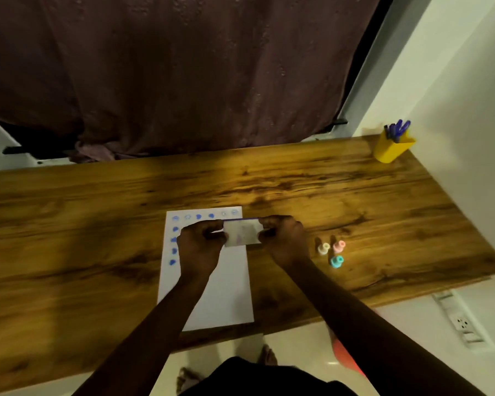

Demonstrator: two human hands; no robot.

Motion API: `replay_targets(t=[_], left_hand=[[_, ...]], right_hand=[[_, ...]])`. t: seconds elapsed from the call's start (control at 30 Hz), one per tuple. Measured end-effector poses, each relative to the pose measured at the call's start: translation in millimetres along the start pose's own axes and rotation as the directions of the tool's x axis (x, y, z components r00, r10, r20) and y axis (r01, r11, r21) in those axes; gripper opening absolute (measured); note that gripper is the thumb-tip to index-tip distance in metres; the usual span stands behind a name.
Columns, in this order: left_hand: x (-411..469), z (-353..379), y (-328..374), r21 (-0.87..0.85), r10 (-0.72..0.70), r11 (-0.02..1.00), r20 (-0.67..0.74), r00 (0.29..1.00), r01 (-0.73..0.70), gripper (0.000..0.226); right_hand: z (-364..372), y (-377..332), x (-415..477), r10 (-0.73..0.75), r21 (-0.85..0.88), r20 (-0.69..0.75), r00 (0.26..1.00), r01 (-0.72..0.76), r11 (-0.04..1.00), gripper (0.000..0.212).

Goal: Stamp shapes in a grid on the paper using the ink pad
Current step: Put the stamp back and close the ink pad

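Head view, nearest first:
Forearms: both of mine reach up from the bottom edge and meet over the sheet.
Left hand (199, 243): curled narrow, fingers pinching the left end of the pale rectangular ink pad case (243, 232).
Right hand (285, 237): curled narrow, gripping the case's right end; a blue edge shows along its top.
Case position: held just above the upper right part of the white sheet of paper (226, 287), long axis running left to right between my hands; whether its lid is shut I cannot tell.
Paper: lies lengthwise away from me on the brown wood-grain desk (97, 224); blue stamped shapes (175, 218) fill the top row and run down the left column, the rest is blank.
Stamps: cream stamp (323, 248), pink stamp (339, 246) and teal stamp (337, 261) stand clustered on the desk, right of the paper.
Deciding relation: I judge my right hand the nearer to the stamps, which lie just to its right.
Background: yellow pen holder (392, 150) at the far right corner.
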State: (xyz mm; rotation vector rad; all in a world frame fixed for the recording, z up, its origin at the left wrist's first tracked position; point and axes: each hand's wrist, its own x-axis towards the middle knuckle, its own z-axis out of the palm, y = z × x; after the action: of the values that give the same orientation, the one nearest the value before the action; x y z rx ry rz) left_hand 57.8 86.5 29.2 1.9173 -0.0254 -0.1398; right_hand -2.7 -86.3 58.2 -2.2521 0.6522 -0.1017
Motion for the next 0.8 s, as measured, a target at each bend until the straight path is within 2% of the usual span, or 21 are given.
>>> replay_targets(t=[0.17, 0.3, 0.4, 0.67, 0.8], left_hand=[[5.5, 56.8, 6.5, 0.062, -0.069, 0.996, 0.024, 0.997, 0.067, 0.033], [7.3, 93.0, 8.4, 0.025, -0.132, 0.991, 0.043, 0.990, 0.131, 0.034], [12.2, 114.3, 6.5, 0.084, -0.135, 0.988, 0.045, 0.990, 0.131, 0.033], [21.7, 139.4, -0.6, 0.234, -0.137, 0.964, 0.030, 0.990, 0.126, 0.026], [22.8, 140.8, -3.1, 0.241, -0.153, 0.960, 0.022, 0.988, 0.143, 0.021]], right_hand=[[-28.3, 39.9, 24.9, 0.055, -0.058, -0.009, 0.998, -0.055, 0.997, 0.036], [-41.6, 66.1, 44.4, 0.082, -0.068, 0.012, 0.997, -0.081, 0.994, 0.035], [-45.6, 80.4, 59.4, 0.109, -0.076, 0.054, 0.993, -0.104, 0.992, 0.035], [-45.4, 99.7, 82.2, 0.083, -0.117, 0.137, 0.987, -0.067, 0.991, 0.035], [-42.7, 105.1, 84.0, 0.068, -0.120, 0.137, 0.988, -0.052, 0.991, 0.034]])
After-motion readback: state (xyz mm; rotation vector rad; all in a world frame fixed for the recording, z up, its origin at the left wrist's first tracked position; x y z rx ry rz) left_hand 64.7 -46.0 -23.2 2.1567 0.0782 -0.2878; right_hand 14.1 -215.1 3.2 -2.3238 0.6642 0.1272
